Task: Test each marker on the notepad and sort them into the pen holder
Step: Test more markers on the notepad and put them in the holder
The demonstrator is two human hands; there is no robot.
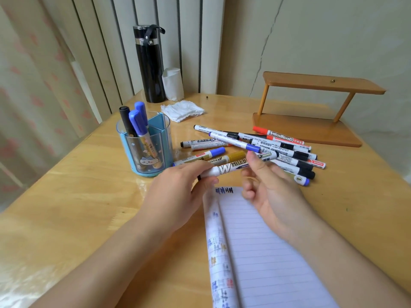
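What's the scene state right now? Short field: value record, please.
held item: white whiteboard marker, gripped by left hand and right hand above the notepad
notepad: lined paper notepad, blue and dark test marks at its top edge
pen holder: translucent blue round pen holder, three markers upright inside: one black-capped, two blue-capped
unsorted: loose pile of markers on the wooden table, behind the hands
background: black flask, crumpled white tissue, brown wooden shelf stand
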